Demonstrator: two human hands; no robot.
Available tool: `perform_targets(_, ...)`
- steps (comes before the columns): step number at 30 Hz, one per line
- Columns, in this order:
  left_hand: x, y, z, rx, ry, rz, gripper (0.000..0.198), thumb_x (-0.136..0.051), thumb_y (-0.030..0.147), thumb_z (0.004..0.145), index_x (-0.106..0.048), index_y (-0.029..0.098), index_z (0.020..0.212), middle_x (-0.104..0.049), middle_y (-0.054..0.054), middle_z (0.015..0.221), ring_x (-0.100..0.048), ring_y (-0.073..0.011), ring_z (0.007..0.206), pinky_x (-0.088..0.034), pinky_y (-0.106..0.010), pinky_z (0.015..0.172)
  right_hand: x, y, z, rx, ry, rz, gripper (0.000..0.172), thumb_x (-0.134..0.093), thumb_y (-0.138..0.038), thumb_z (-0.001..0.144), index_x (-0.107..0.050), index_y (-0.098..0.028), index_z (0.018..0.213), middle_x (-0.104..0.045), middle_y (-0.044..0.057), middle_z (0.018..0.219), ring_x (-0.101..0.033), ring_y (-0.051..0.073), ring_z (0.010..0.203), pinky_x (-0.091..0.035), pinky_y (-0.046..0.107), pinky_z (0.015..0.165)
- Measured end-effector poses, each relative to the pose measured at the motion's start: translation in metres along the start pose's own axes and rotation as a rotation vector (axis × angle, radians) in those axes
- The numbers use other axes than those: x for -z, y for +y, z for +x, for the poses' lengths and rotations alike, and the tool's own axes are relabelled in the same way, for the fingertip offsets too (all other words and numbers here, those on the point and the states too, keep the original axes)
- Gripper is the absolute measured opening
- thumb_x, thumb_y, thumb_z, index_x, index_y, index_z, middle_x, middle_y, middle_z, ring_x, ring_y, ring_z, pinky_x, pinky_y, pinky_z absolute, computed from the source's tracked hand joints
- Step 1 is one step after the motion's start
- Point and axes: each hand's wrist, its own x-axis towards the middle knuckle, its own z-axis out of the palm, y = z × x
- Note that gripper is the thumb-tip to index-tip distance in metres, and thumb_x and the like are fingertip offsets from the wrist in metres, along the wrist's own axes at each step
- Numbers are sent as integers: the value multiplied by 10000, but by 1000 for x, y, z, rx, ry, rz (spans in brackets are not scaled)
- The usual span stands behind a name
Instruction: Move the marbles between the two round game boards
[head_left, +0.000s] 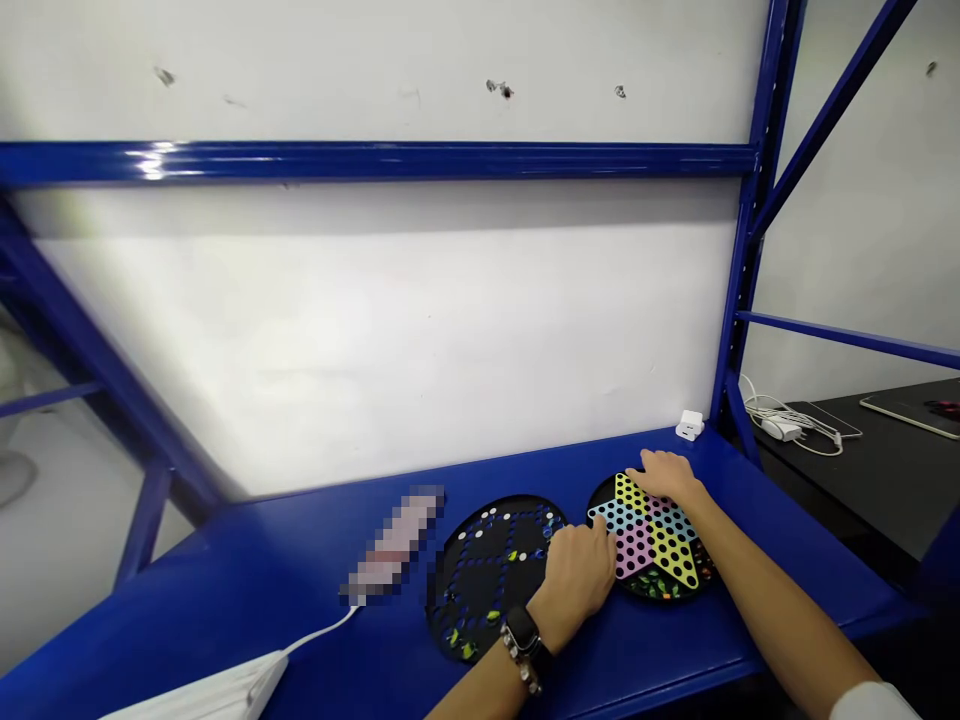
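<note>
A Chinese checkers board (634, 546) with a star of yellow, blue and pink points and black holes lies in a round black tray at the right. My left hand (577, 575), a watch and beaded bracelet on its wrist, has curled fingers gripping the left edge of the star. At the upper right edge, my right hand (666, 476) holds the board with bent fingers; its thumb is hard to make out. Colourful marbles (656, 582) show in the tray below the star. Left of it, a second round black tray (480, 580) holds scattered white and yellow-green marbles.
A blurred-out pinkish object (397, 545) lies left of the trays, beside a white cable leading to a white power strip (206, 690). A white charger (689, 425) stands at the back right. Blue rack posts (739, 270) frame the blue shelf (315, 540).
</note>
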Motion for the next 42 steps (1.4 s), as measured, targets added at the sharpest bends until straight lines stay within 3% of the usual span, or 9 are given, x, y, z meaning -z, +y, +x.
perform_targets(6,-1,0,1,-11,13,18,338,-348,180,970,-685,171,938,-707,-117,862,-690,-259,764,-465,-320,613,0,1,0,-3,1,-23,538,-383,-568,933,-614,-143,1168,-668,175,1169,-627,327,1074,-463,394,852)
perform_targets(11,2,-3,6,190,14,-83,466,-322,344,1001,-725,161,855,-739,-130,842,-706,-266,779,-484,-336,669,1,1,-1,-1,-11,-13,555,-382,-590,929,-608,-154,1187,-668,174,1172,-630,323,1078,-466,383,839)
perform_targets(16,3,-14,7,246,-13,-162,473,-327,365,992,-730,147,876,-752,-143,906,-715,-271,827,-496,-347,712,1,2,0,4,-27,9,554,-380,-592,926,-609,-153,1174,-675,173,1151,-642,319,1048,-467,381,830)
perform_targets(20,11,-34,8,268,4,-204,491,-279,380,1007,-712,160,933,-752,-129,947,-710,-263,874,-497,-346,738,0,3,1,3,-32,15,554,-378,-599,922,-614,-155,1153,-674,166,1143,-644,323,1040,-470,392,831)
perform_targets(24,22,-69,4,377,23,-231,510,-236,398,1013,-695,184,953,-743,-117,1013,-695,-258,951,-480,-341,799,-1,3,2,-27,-32,16,583,-391,-617,911,-624,-145,1162,-670,176,1167,-636,327,1064,-469,393,849)
perform_targets(30,21,-107,-10,434,-122,-235,300,-490,459,887,-662,213,888,-744,-71,924,-692,-272,895,-474,-333,732,-2,5,5,-61,-23,2,587,-403,-603,924,-623,-130,1194,-661,198,1197,-634,330,1089,-468,403,864)
perform_targets(33,21,-98,-8,430,-30,-259,290,-472,473,898,-631,232,874,-727,-43,899,-679,-250,884,-461,-317,719,-3,5,5,-56,-6,-8,559,-406,-570,935,-625,-122,1185,-662,201,1197,-634,334,1093,-469,404,864)
perform_targets(36,19,-75,-3,325,112,-297,262,-436,434,932,-603,245,1003,-692,-38,982,-659,-211,914,-454,-286,721,-3,4,4,-43,-1,-9,520,-395,-534,948,-633,-126,1162,-670,189,1185,-637,329,1093,-470,401,867)
perform_targets(42,5,-40,2,238,47,-161,319,-357,411,974,-569,207,1097,-624,-81,1081,-666,-219,863,-475,-316,717,-2,3,4,-40,-11,-5,506,-398,-542,942,-643,-141,1128,-684,167,1156,-643,325,1073,-474,396,859)
